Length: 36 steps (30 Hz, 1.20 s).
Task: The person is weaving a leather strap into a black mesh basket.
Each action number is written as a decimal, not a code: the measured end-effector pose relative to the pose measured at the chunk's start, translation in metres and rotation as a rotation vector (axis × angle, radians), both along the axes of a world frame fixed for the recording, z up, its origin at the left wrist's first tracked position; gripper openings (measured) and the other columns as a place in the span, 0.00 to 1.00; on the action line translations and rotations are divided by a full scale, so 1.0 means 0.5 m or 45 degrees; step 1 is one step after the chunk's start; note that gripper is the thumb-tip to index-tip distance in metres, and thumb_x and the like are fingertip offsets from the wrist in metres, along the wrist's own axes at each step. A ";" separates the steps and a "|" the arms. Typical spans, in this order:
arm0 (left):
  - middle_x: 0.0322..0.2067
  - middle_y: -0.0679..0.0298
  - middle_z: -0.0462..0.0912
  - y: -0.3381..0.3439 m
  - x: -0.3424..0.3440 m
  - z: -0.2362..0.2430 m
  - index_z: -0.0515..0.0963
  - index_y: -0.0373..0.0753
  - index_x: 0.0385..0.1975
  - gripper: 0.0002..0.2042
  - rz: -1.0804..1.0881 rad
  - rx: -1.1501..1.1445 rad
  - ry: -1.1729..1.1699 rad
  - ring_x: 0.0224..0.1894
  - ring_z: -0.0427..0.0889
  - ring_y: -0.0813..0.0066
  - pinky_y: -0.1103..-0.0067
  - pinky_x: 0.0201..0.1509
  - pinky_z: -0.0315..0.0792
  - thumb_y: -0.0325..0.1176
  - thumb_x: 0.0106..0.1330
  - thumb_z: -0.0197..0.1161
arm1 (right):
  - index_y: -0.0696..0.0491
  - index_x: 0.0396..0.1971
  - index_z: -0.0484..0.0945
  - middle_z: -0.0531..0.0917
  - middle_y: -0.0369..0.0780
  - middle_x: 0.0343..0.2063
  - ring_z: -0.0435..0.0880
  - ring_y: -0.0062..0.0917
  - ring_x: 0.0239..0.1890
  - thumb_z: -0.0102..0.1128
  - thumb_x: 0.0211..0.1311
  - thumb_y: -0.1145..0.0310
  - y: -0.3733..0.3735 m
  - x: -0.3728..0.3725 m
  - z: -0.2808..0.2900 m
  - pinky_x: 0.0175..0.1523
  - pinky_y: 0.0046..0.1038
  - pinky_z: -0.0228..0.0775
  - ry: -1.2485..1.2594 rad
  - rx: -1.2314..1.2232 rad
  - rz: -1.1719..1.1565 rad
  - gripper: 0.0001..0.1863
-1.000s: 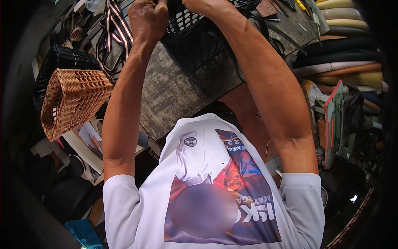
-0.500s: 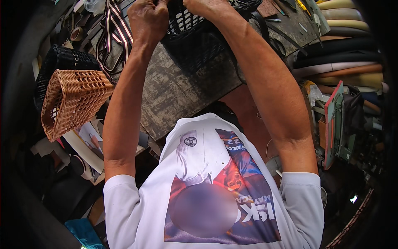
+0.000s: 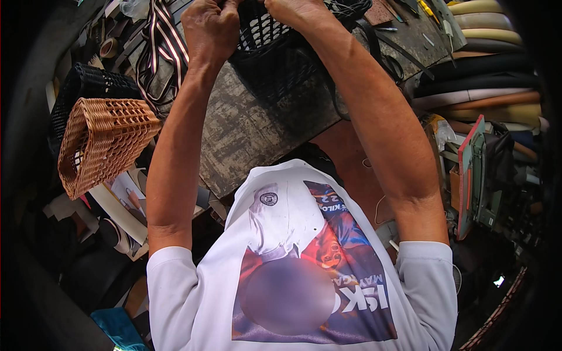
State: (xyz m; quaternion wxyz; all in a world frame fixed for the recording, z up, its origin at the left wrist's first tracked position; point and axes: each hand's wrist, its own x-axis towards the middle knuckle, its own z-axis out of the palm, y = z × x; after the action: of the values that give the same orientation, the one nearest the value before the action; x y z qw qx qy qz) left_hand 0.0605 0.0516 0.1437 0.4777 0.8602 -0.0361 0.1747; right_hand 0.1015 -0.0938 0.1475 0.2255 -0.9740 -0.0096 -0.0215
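Black plastic lattice under both sets of fingers: my left hand (image 3: pixel 211 29) is clenched on the near rim of the black mesh basket (image 3: pixel 281 52), my right hand (image 3: pixel 295 10) grasps the same rim just beside it. Fingertips run off the top edge of the view, so the exact hold is not visible. Basket sits on the worn grey worktop (image 3: pixel 257 128), at its far side; contents cannot be made out through the mesh. Striped strap (image 3: pixel 161 41) lies on the bench left of my left hand. Further left, a tan wicker basket (image 3: pixel 102 143) lies tipped on its side, mouth open, nothing seen inside, leaning against a second black mesh crate (image 3: pixel 82 96). Right side: stacked rolls of sheet material (image 3: pixel 492 76), ends cut off by the rim.
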 end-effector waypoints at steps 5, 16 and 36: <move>0.20 0.57 0.82 0.000 -0.002 0.002 0.85 0.29 0.34 0.10 0.003 0.032 -0.058 0.23 0.77 0.75 0.74 0.30 0.69 0.31 0.67 0.63 | 0.61 0.39 0.86 0.86 0.58 0.39 0.87 0.48 0.49 0.55 0.64 0.69 -0.023 0.013 -0.009 0.55 0.43 0.80 0.086 0.124 -0.036 0.14; 0.23 0.54 0.84 -0.001 -0.006 -0.012 0.85 0.30 0.35 0.10 -0.008 0.019 -0.067 0.24 0.78 0.69 0.72 0.33 0.70 0.32 0.67 0.63 | 0.57 0.39 0.87 0.88 0.51 0.40 0.90 0.42 0.45 0.54 0.68 0.70 0.026 0.002 -0.015 0.51 0.41 0.83 0.004 -0.096 -0.173 0.13; 0.32 0.57 0.86 -0.001 -0.009 -0.032 0.87 0.33 0.38 0.09 -0.059 0.017 -0.255 0.31 0.84 0.66 0.76 0.40 0.74 0.32 0.67 0.66 | 0.58 0.45 0.86 0.86 0.55 0.46 0.86 0.45 0.53 0.61 0.63 0.67 0.008 -0.025 0.022 0.55 0.41 0.80 0.368 0.301 -0.214 0.15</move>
State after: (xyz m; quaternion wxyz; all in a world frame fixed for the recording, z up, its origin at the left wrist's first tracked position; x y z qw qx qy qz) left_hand 0.0562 0.0510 0.1278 0.4698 0.8406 -0.1049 0.2484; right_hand 0.0888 -0.0896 0.1586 0.3348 -0.9310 0.1069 0.0987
